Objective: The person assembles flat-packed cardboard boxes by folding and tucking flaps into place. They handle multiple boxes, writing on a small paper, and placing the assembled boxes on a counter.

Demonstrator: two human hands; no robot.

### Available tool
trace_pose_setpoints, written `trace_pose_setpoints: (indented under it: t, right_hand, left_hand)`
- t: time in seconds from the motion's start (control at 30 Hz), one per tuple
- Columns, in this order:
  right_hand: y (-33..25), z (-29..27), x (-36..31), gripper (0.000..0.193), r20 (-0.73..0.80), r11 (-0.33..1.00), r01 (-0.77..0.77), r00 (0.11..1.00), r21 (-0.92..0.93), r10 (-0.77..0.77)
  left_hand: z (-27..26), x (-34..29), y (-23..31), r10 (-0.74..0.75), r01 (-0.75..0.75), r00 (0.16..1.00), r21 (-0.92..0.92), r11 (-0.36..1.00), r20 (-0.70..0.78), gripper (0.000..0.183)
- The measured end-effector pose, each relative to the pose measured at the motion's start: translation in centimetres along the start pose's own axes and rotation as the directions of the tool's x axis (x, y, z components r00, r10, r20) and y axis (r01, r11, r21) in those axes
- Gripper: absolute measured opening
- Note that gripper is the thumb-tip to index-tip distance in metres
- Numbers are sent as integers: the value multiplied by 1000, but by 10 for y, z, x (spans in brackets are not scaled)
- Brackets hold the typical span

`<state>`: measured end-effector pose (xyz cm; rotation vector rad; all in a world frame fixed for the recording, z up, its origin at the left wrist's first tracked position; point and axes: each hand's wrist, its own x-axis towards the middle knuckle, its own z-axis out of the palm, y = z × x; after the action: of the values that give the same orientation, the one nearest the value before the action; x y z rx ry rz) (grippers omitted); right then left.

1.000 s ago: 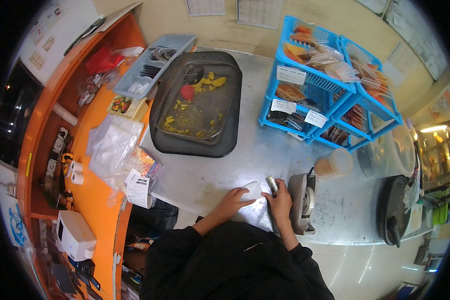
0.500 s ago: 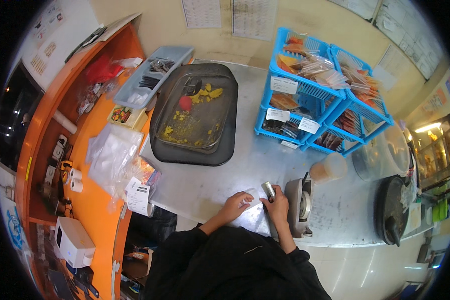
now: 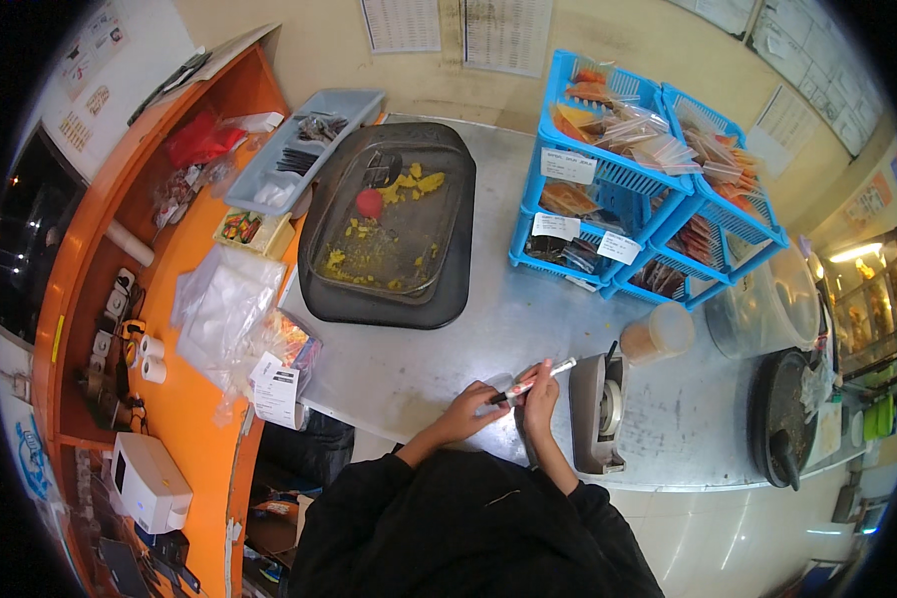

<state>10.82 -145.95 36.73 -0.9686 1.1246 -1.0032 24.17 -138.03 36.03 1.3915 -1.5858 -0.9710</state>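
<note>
A marker pen [image 3: 562, 367], white with a dark end, lies slantwise between my two hands above the metal counter's near edge. My right hand [image 3: 539, 404] grips it around the middle, fingers closed. At the dark lower end, my left hand [image 3: 464, 415] has its fingers closed against the pen. Something pale and see-through shows just behind the left fingers, too small to name. To the right of my right hand stands a grey tape dispenser [image 3: 590, 419].
Ahead on the metal counter [image 3: 389, 374] sits a dark tray [image 3: 314, 289] with yellow crumbs. Stacked blue baskets [image 3: 628, 179] hold packets. Farther right are a tub [image 3: 658, 335] and a stone mortar [image 3: 777, 394]. An orange shelf counter [image 3: 204, 389] runs along the left, with plastic bags [image 3: 229, 309].
The pen has turned from upright in my right hand to slantwise, its dark end now at my left fingers. My right hand has moved slightly left and up.
</note>
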Motion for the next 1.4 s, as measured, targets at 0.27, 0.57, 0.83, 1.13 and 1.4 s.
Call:
trace_pose_setpoints:
  t: [0.27,0.57,0.83,1.13,1.4]
  right_hand:
    - [3,4,-2,21,179,997,57,983,-52,-47]
    - [12,5,-4,18,248,995,40,967,88,-60]
    - [-11,-14,9,13,155,951,159,967,264,-204]
    - [0,-19,-18,23,116,970,210,968,124,-225]
    - [9,-14,-9,16,325,927,342,903,-152,-280]
  left_hand:
    - [1,-2,-3,-177,166,984,-219,962,-28,22]
    - [1,0,-9,-289,274,957,-385,881,18,39]
    - [-1,-3,-20,-213,139,967,-410,902,-141,34]
    - [7,-3,-8,-26,40,952,39,998,-305,35]
    - [-4,-4,-3,-17,90,938,197,976,-346,55]
